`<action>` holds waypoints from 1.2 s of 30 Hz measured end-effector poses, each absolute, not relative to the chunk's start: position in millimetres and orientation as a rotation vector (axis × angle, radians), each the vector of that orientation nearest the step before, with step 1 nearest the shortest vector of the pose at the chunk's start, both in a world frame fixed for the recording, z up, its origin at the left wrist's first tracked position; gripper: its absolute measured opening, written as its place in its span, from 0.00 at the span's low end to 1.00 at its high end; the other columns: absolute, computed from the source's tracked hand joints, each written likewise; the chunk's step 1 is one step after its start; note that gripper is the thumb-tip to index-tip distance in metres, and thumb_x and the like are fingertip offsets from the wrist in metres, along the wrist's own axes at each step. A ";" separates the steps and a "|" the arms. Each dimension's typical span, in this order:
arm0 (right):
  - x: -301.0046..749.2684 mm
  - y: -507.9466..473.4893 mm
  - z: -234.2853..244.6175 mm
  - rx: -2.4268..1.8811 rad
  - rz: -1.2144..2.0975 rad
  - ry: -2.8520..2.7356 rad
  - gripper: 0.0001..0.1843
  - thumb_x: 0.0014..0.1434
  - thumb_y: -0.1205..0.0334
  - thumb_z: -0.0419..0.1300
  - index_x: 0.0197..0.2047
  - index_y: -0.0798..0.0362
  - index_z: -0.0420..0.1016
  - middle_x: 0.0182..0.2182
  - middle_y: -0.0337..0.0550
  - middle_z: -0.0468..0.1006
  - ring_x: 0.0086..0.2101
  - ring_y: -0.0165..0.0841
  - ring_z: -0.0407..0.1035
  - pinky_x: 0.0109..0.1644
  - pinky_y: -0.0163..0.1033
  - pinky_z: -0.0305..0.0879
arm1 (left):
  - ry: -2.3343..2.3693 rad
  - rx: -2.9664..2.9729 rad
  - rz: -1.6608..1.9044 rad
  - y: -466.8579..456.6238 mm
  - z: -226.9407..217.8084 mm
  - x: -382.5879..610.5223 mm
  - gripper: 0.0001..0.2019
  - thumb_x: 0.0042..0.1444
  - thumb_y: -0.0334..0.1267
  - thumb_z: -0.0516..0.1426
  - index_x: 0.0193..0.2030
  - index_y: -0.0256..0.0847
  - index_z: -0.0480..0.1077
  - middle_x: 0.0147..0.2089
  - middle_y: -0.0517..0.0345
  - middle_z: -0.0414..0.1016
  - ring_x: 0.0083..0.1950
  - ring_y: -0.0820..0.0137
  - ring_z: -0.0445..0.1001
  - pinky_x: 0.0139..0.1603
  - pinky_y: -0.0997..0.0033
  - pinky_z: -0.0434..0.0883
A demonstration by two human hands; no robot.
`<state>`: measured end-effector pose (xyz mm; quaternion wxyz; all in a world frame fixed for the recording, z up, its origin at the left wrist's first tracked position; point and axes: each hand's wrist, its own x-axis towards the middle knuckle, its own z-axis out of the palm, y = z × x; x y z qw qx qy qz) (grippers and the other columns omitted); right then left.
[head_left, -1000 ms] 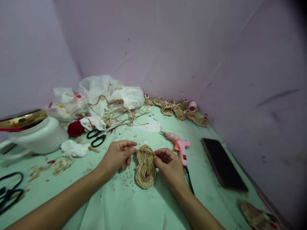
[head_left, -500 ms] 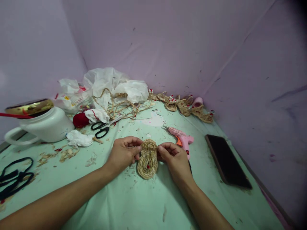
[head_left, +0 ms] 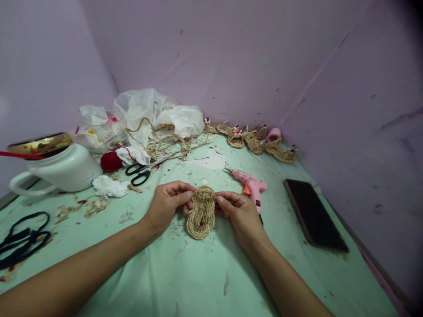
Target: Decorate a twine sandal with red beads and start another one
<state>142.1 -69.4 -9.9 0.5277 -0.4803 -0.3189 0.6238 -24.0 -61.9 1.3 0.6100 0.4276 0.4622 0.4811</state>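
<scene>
A small sole-shaped piece of coiled straw rope (head_left: 202, 213) is held between my two hands above the green cloth. It has a red spot near its lower end. My left hand (head_left: 170, 206) pinches its upper left edge with thumb and fingers. On the opposite edge, my right hand (head_left: 236, 213) grips it the same way. Just beyond my right hand lies a pink glue gun (head_left: 249, 185) with an orange trigger, its nozzle pointing to the far left.
Black-handled scissors (head_left: 139, 172), red yarn (head_left: 111, 162) and loose twine (head_left: 172, 145) lie at the back left, near a white mug (head_left: 71, 169) and plastic bags (head_left: 145, 108). Small straw slippers (head_left: 254, 145) line the wall. A phone (head_left: 315, 215) lies right; dark cord (head_left: 24, 240) left.
The view has shifted slightly. The straw piece sits a little higher and more to the left in the picture, still pinched by both hands.
</scene>
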 end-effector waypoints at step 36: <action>138.9 -73.5 -3.7 -1.160 1.535 -0.714 0.18 0.31 0.57 0.72 0.26 0.60 0.79 0.22 0.46 0.77 0.24 0.33 0.70 0.36 0.43 0.69 | 1.064 0.838 1.065 -58.1 1.7 -27.2 0.12 0.34 0.37 0.66 0.24 0.34 0.70 0.17 0.62 0.69 0.18 0.79 0.64 0.19 0.80 0.59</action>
